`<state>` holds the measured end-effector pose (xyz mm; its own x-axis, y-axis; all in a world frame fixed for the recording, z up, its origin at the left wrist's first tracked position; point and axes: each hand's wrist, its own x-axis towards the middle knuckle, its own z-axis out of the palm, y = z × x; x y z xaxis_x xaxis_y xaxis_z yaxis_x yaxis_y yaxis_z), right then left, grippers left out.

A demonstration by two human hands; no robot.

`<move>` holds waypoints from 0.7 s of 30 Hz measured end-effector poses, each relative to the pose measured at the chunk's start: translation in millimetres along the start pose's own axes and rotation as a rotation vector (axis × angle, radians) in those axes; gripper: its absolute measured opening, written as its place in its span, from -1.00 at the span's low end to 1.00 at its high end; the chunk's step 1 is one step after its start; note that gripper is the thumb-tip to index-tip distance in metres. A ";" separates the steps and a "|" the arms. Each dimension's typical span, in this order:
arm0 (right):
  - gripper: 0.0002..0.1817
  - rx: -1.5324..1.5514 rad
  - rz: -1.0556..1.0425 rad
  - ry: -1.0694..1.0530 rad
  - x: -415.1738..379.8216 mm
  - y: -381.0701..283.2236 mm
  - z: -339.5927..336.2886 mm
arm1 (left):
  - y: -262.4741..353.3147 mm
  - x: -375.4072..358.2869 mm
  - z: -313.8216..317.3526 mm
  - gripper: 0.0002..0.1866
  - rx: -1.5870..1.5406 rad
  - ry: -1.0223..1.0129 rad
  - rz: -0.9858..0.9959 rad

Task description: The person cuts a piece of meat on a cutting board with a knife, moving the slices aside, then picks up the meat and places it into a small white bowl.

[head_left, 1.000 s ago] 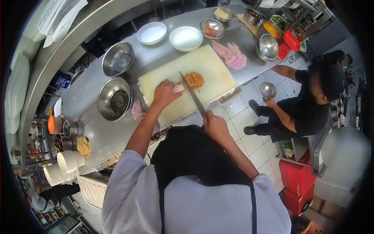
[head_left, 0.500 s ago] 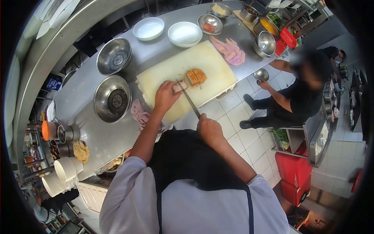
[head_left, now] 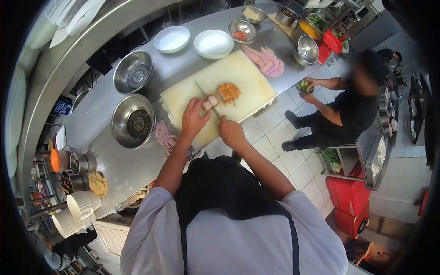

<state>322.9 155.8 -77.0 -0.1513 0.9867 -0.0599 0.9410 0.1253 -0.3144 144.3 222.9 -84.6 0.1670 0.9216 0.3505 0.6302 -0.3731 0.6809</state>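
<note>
My right hand [head_left: 231,133] is closed round the handle of a knife [head_left: 206,98], whose blade lies across the pale cutting board [head_left: 250,75] and points away to the left. The fingers of my left hand [head_left: 195,117] are closed on a small piece of pinkish meat [head_left: 210,102] at the blade. Part of the blade is hidden by that piece. Just to the right, apart from the knife, sits a larger browned chunk of meat [head_left: 228,92] with cuts in it. Small crumbs lie around the meat.
Two steel bowls [head_left: 134,122] stand left of the board, with a pink cloth [head_left: 166,136] near its corner. White bowls [head_left: 214,44] and another pink cloth [head_left: 268,62] are beyond it. A co-worker [head_left: 353,105] stands at the right, holding a bowl of something green.
The blade has moved left and forward, and my right hand has come up nearer the board. The meat piece now shows beside the blade. Something green is now at the co-worker's bowl.
</note>
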 end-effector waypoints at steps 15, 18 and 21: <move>-0.88 0.099 0.064 -0.014 -87.2 -4.8 -54.9 | -10.8 -0.9 1.4 -0.55 -0.133 0.004 -0.061; -0.83 0.090 0.093 -0.076 -87.3 -6.4 -47.5 | -12.2 0.5 3.0 -0.57 -0.111 0.013 -0.057; -0.84 0.059 0.129 -0.095 -85.8 -12.3 -48.6 | -10.6 2.9 1.5 -0.60 -0.094 0.010 -0.059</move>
<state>339.0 74.6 -21.9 -0.0610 0.9795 -0.1920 0.9354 -0.0110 -0.3535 139.2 229.7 -91.8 0.1239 0.9414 0.3138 0.5647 -0.3269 0.7578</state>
